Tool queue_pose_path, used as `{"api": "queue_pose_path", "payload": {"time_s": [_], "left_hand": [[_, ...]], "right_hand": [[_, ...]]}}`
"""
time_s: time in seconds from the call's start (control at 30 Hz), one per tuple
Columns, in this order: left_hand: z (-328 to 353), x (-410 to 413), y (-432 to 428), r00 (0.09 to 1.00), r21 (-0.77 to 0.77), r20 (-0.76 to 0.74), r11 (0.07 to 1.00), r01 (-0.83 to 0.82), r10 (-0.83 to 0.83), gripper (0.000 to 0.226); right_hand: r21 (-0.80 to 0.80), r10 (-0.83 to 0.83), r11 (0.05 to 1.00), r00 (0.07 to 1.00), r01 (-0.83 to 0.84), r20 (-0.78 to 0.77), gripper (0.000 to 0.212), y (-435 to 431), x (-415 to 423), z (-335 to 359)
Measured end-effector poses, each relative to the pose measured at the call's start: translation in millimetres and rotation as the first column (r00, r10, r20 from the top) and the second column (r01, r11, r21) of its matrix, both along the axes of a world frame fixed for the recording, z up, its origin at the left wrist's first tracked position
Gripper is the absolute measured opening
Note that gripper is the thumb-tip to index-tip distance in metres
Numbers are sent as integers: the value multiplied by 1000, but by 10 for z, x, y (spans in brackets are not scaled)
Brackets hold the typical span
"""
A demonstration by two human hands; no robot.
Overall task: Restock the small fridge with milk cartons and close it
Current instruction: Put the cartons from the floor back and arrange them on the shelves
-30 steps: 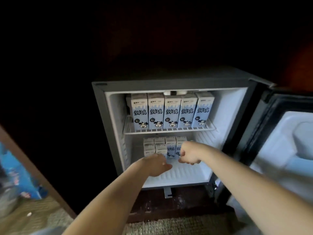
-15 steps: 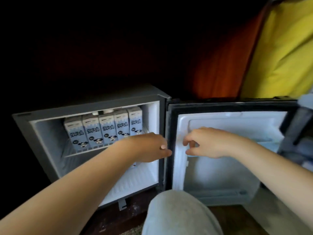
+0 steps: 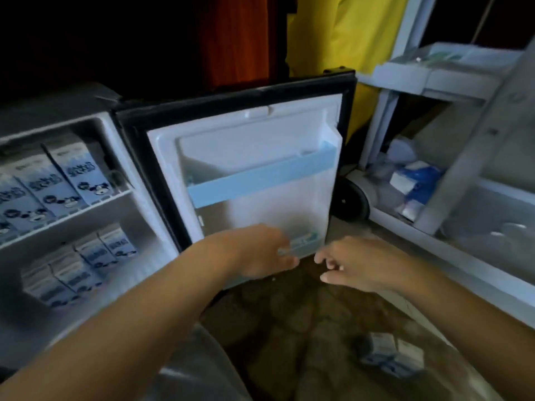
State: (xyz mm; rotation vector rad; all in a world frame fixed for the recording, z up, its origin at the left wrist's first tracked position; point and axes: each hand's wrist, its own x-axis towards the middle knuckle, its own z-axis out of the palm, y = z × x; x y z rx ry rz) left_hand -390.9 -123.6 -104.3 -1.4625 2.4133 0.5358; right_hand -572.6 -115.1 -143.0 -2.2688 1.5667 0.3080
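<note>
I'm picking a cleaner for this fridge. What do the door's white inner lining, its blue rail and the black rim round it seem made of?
White inner door lining: moulded plastic, smooth, soft sheen; its rounded pressed recesses suggest it. Pale blue door rail: plastic too, seemingly slightly translucent. Black door rim: likely matt rubber gasket.

Dim room: brown carpet (image 3: 289, 319), white cart (image 3: 428, 85), yellow bag (image 3: 333, 30), orange curtain (image 3: 231, 39)

blue-and-white milk cartons (image 3: 73, 172) with cartoon cows, white fridge door (image 3: 260, 157) with pale blue rail (image 3: 260, 180), yellow cloth (image 3: 344, 33)
</note>
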Motion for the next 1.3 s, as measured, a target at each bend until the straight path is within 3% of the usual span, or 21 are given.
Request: {"api": "queue_pose_path", "payload": {"time_s": [0.17, 0.3, 0.4, 0.53, 0.63, 0.77, 1.1, 1.3], "left_hand": [[-584, -451, 106, 996, 178, -89, 984, 15, 1, 44], [-1024, -784, 201, 996, 328, -83, 945, -7, 36, 38], [-1323, -1014, 261, 997, 360, -58, 933, -20, 43, 34], [-1623, -1224, 394, 991, 466, -100, 884, -36, 94, 37], [-1797, -1247, 461, 982, 456, -131, 888, -59, 133, 41], [-2026, -1156, 500, 980, 451, -119, 888, -90, 160, 43], [-2506, -1063, 584, 969, 495, -44, 848, -189, 242, 50], [-2687, -1006, 655, 987, 395, 26, 906, -155, 157, 68]], "right_hand": [[136, -201, 972, 977, 190, 75, 43, 297, -447, -723], [251, -403, 895, 910, 369, 97, 43, 514, -705, -1279], [239, -539, 829, 835, 505, 105, 54, 632, -898, -1759], [140, -630, 773, 774, 619, 56, 40, 779, -1141, -2305], [72, -638, 770, 768, 634, 53, 57, 812, -1287, -2678], [93, -604, 795, 797, 600, 21, 72, 776, -1340, -2876], [84, -537, 838, 843, 538, -39, 51, 643, -1313, -2931], [191, -366, 910, 930, 368, -47, 53, 719, -944, -2919]]}}
